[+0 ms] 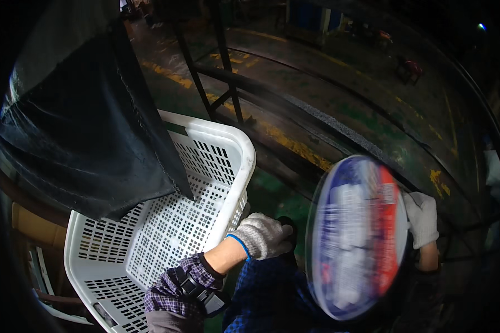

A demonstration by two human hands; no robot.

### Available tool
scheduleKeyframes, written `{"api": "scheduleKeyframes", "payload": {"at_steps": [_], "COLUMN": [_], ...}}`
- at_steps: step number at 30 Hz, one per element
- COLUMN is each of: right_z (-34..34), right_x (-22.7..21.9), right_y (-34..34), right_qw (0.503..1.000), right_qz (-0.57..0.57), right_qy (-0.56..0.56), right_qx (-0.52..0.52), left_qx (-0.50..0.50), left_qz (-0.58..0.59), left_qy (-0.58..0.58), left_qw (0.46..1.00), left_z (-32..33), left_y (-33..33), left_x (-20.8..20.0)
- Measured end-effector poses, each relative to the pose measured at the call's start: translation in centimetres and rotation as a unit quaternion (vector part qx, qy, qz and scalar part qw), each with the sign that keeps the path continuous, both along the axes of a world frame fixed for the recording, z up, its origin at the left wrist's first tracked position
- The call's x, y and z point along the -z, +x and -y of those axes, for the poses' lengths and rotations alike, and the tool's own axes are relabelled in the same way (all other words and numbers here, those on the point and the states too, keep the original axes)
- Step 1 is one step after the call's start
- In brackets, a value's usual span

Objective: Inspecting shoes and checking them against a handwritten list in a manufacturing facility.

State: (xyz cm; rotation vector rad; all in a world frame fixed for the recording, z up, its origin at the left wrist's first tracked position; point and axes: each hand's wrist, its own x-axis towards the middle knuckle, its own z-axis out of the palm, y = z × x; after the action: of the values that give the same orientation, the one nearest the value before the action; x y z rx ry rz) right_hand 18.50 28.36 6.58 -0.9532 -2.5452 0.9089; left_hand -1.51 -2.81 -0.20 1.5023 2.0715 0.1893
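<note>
My right hand (422, 219), in a pale knit glove, grips the right edge of a round, flat disc (350, 238). The disc carries a blue, white and red printed label, is smeared by motion, and stands on edge with its printed face toward me. My left hand (261, 236), in a matching glove with a blue cuff, is curled beside the right wall of a white plastic basket (241, 147). Something dark shows at its fingertips; what it holds, if anything, cannot be made out. The slotted basket floor is visible.
A black cloth sheet (89, 133) hangs over the basket's far left part. Dark metal frame bars (225, 61) and a long rail (311, 119) run beyond it. Brown cardboard (36, 225) sits at left. Farther off, a red stool-like object (410, 69) stands on the yellow-marked floor.
</note>
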Motion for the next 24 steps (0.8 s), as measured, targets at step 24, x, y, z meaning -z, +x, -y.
{"api": "scheduleKeyframes", "payload": {"at_steps": [24], "right_z": [-3.3], "right_x": [2.5], "right_y": [1.9], "right_qw": [0.996], "right_qz": [-0.081], "right_qy": [0.014], "right_qx": [-0.014], "left_qx": [-0.004], "left_qz": [0.015], "left_qy": [0.009], "left_qw": [1.000], "left_z": [-0.1], "left_y": [0.1], "left_x": [-0.3]}}
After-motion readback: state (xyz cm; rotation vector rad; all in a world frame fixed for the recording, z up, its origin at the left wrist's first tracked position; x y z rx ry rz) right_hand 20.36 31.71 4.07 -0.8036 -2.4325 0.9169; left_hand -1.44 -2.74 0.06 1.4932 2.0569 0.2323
